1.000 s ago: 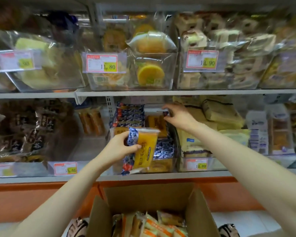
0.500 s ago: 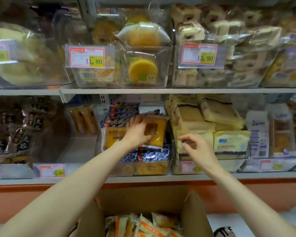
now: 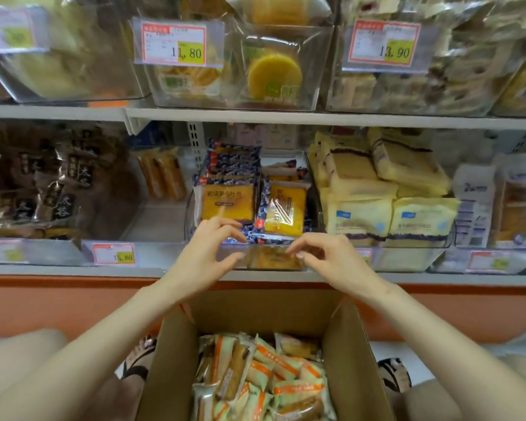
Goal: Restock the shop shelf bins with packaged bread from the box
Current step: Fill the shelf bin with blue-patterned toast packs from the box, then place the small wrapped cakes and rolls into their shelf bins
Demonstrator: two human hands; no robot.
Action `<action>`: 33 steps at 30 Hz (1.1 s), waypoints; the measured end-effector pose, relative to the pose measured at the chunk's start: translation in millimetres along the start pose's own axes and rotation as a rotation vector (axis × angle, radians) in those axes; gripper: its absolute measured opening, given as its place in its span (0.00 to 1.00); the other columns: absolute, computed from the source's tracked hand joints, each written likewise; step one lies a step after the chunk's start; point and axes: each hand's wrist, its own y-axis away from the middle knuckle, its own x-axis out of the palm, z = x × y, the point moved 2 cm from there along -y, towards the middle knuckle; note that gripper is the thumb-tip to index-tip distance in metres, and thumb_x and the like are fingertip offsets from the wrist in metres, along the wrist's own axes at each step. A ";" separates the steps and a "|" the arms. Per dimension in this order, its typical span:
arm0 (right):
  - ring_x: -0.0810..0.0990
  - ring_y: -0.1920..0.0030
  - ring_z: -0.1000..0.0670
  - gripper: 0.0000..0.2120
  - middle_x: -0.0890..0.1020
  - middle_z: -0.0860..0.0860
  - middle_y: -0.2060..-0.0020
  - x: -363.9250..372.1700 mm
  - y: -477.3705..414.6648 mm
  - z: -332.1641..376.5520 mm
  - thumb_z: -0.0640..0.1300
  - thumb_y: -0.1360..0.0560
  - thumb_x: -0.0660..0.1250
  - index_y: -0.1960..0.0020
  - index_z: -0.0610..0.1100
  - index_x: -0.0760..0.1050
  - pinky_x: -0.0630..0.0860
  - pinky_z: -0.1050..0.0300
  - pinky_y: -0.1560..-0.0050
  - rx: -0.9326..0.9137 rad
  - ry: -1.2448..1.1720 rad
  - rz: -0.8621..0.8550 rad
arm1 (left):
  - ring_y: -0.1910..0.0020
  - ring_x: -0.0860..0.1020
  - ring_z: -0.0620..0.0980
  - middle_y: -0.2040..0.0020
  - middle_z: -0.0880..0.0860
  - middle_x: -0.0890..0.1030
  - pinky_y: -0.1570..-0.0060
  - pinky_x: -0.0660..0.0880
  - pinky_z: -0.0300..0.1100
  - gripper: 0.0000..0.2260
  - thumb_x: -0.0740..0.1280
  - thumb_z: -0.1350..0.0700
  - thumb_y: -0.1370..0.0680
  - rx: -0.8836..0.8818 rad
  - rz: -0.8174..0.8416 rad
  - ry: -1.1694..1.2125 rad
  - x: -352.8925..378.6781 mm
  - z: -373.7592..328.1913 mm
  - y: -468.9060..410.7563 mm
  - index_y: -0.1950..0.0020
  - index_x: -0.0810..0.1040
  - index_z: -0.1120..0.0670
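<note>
A clear bin (image 3: 192, 205) on the lower shelf holds blue-and-orange bread packs. One pack (image 3: 284, 209) stands upright at the bin's front right, beside a flat pack (image 3: 227, 202). My left hand (image 3: 208, 253) hovers just in front of the bin with its fingers loosely curled, holding nothing. My right hand (image 3: 325, 253) is level with it to the right, also empty, its fingertips near the bin's front wall. Below them an open cardboard box (image 3: 356, 344) holds several orange-and-white bread packs (image 3: 264, 378).
Pale yellow cake packs (image 3: 386, 189) fill the bin to the right, dark brown packs (image 3: 46, 180) the one to the left. The upper shelf (image 3: 286, 118) carries clear bins with price tags (image 3: 176, 44). My sandalled feet (image 3: 140, 360) flank the box.
My left hand put the blue-and-orange pack in the bin, let go of it and drew back. My right hand came down from the shelf to the bin's front. The view moved closer.
</note>
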 end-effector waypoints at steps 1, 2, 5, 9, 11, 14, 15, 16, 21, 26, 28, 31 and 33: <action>0.76 0.57 0.64 0.08 0.81 0.58 0.55 6.7 0.7 2.5 0.40 0.23 0.65 0.49 0.50 0.80 0.71 0.71 0.57 0.005 0.008 0.054 | 0.43 0.72 0.44 0.45 0.48 0.75 0.42 0.68 0.39 0.08 0.70 0.59 0.26 -0.038 0.036 0.036 1.7 3.5 9.8 0.48 0.78 0.53; 0.76 0.56 0.65 0.07 0.80 0.59 0.55 14.6 0.9 4.4 0.41 0.22 0.65 0.49 0.50 0.80 0.70 0.71 0.56 0.005 0.025 0.106 | 0.46 0.75 0.42 0.47 0.48 0.77 0.44 0.72 0.39 0.07 0.69 0.60 0.25 -0.085 0.077 0.074 4.4 8.3 18.9 0.48 0.78 0.53; 0.77 0.52 0.62 0.08 0.81 0.57 0.53 43.9 3.0 5.4 0.44 0.23 0.65 0.46 0.51 0.79 0.74 0.64 0.49 -0.001 0.082 0.284 | 0.51 0.77 0.41 0.50 0.48 0.79 0.47 0.76 0.40 0.06 0.68 0.58 0.24 -0.195 0.227 0.081 17.5 19.9 40.5 0.48 0.77 0.52; 0.78 0.49 0.55 0.10 0.80 0.53 0.47 76.6 8.3 -4.6 0.47 0.22 0.65 0.42 0.52 0.77 0.77 0.55 0.45 0.062 0.229 0.566 | 0.48 0.76 0.42 0.45 0.47 0.78 0.46 0.74 0.40 0.10 0.66 0.53 0.23 -0.209 0.492 -0.049 39.8 35.3 58.2 0.43 0.76 0.51; 0.78 0.48 0.53 0.10 0.80 0.52 0.46 88.7 8.4 -11.9 0.46 0.22 0.65 0.41 0.51 0.76 0.76 0.53 0.44 0.098 0.281 0.642 | 0.45 0.75 0.44 0.42 0.48 0.77 0.45 0.73 0.41 0.11 0.65 0.52 0.23 -0.252 0.577 -0.121 46.5 49.4 69.5 0.41 0.75 0.51; 0.78 0.46 0.51 0.11 0.80 0.51 0.46 106.6 6.2 -24.5 0.46 0.23 0.65 0.41 0.51 0.77 0.76 0.52 0.43 0.131 0.304 0.702 | 0.41 0.74 0.49 0.40 0.50 0.76 0.44 0.72 0.44 0.12 0.64 0.51 0.22 -0.325 0.714 -0.288 52.1 72.9 87.3 0.39 0.73 0.51; 0.78 0.46 0.50 0.11 0.80 0.51 0.46 112.3 5.9 -28.5 0.46 0.23 0.65 0.41 0.51 0.77 0.75 0.52 0.43 0.142 0.308 0.722 | 0.40 0.73 0.51 0.39 0.52 0.75 0.44 0.71 0.44 0.13 0.63 0.51 0.22 -0.333 0.764 -0.335 53.6 78.1 90.8 0.39 0.73 0.52; 0.78 0.46 0.50 0.11 0.80 0.50 0.46 117.9 6.2 -32.5 0.46 0.23 0.66 0.41 0.50 0.77 0.76 0.52 0.43 0.152 0.311 0.743 | 0.40 0.73 0.51 0.38 0.52 0.75 0.44 0.71 0.45 0.13 0.63 0.52 0.22 -0.339 0.799 -0.360 54.9 81.3 92.5 0.38 0.72 0.53; 0.78 0.46 0.50 0.11 0.80 0.49 0.44 141.1 11.9 -44.7 0.44 0.22 0.64 0.40 0.48 0.77 0.76 0.55 0.46 0.145 0.347 0.841 | 0.38 0.71 0.51 0.36 0.52 0.74 0.43 0.69 0.44 0.14 0.63 0.52 0.21 -0.354 0.755 -0.335 51.6 89.6 89.7 0.36 0.71 0.52; 0.78 0.44 0.49 0.13 0.79 0.49 0.43 156.2 14.7 -48.3 0.44 0.22 0.62 0.38 0.47 0.75 0.75 0.56 0.47 0.129 0.433 0.923 | 0.39 0.72 0.52 0.37 0.53 0.74 0.43 0.71 0.46 0.14 0.63 0.51 0.21 -0.414 0.780 -0.347 43.9 104.2 95.0 0.37 0.71 0.53; 0.77 0.44 0.48 0.13 0.78 0.48 0.41 166.2 13.9 -49.3 0.44 0.22 0.63 0.38 0.47 0.75 0.75 0.55 0.48 0.130 0.467 0.971 | 0.41 0.73 0.52 0.38 0.53 0.74 0.43 0.71 0.45 0.14 0.63 0.51 0.21 -0.456 0.779 -0.303 43.7 110.6 97.1 0.37 0.71 0.53; 0.77 0.45 0.47 0.14 0.77 0.48 0.41 187.6 7.6 -44.9 0.44 0.23 0.63 0.38 0.48 0.75 0.76 0.55 0.50 0.138 0.484 1.008 | 0.42 0.74 0.52 0.39 0.54 0.75 0.44 0.73 0.45 0.13 0.63 0.52 0.21 -0.532 0.765 -0.267 51.1 128.2 107.1 0.38 0.72 0.54; 0.78 0.45 0.47 0.14 0.77 0.48 0.41 205.4 2.1 -38.5 0.44 0.22 0.63 0.37 0.48 0.74 0.76 0.54 0.50 0.126 0.475 1.017 | 0.43 0.75 0.52 0.39 0.54 0.76 0.44 0.73 0.46 0.13 0.63 0.53 0.21 -0.570 0.787 -0.272 65.6 144.7 119.2 0.38 0.72 0.54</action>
